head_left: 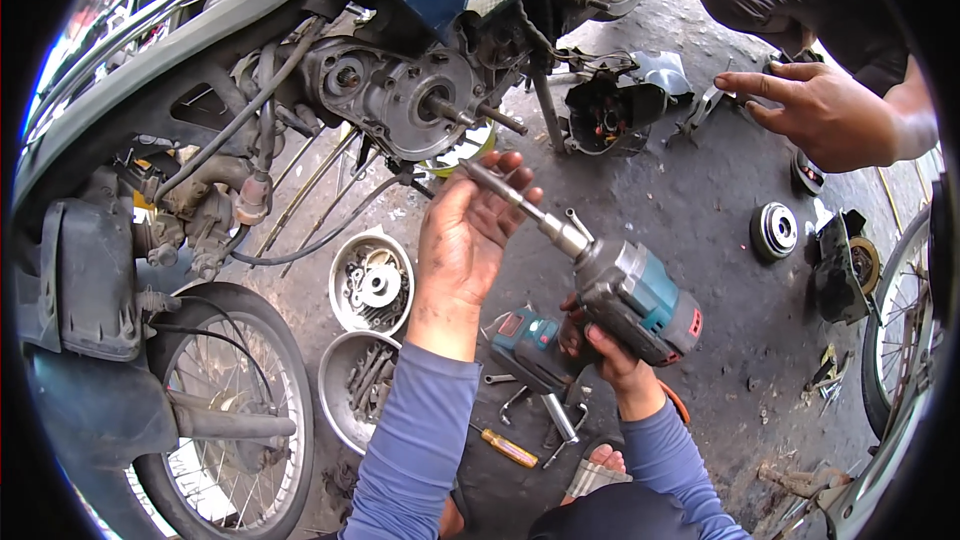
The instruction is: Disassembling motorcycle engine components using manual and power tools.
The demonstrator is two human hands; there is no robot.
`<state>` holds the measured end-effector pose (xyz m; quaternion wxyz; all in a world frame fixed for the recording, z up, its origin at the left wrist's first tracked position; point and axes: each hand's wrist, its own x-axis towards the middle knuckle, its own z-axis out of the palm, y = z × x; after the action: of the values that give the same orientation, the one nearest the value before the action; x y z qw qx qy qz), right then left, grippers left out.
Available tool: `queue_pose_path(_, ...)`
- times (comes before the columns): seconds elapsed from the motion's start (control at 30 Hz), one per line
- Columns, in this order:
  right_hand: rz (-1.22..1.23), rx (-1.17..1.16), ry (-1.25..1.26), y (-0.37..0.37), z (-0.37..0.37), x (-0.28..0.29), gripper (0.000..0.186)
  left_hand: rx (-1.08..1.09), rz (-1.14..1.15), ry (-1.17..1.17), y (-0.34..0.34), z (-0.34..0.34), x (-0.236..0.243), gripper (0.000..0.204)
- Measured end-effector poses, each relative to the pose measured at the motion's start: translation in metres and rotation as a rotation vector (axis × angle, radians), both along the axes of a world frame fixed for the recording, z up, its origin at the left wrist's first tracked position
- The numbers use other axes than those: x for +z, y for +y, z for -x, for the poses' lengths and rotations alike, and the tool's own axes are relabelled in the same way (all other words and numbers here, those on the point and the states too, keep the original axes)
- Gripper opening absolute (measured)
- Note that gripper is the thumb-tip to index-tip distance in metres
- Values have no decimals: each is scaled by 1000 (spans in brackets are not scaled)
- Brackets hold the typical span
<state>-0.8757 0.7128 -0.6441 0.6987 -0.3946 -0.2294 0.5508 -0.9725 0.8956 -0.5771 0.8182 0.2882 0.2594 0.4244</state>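
My right hand (622, 365) is wrapped round the grip of a teal and black cordless impact wrench (640, 300). From its nose a long metal socket extension (530, 208) points up and left. Palm up, my left hand (465, 240) is beside the extension's tip, its fingers apart and slightly curled behind the shaft; whether they touch it I cannot tell. Just above the tip is a motorcycle's opened engine casing (400, 95), with a shaft (450, 112) sticking out. The wrench's battery (525, 332) shows below its body.
Two metal bowls, one with a gear and bolts (372, 280) and one with bolts (365, 385), stand left of my forearm. A yellow-handled screwdriver (508, 447) and other tools lie by my feet. At right are another person's hand (835, 110), a round metal part (774, 230) and a wheel (895, 330).
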Motion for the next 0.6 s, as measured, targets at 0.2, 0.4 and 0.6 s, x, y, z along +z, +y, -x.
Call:
queue_pose_path(0.2, -17, -17, -61, 30, -8, 30, 48, 56, 117, 79, 1, -2, 2, 25)
queue_pose_path(0.4, 2, -85, 43, 19, -4, 29, 49, -46, -981, 1530, -2, 10, 15, 59)
queue_pose_path(0.6, -31, -103, 132, 8, -7, 15, 37, -166, -1166, 1916, 16, 0, 34, 80)
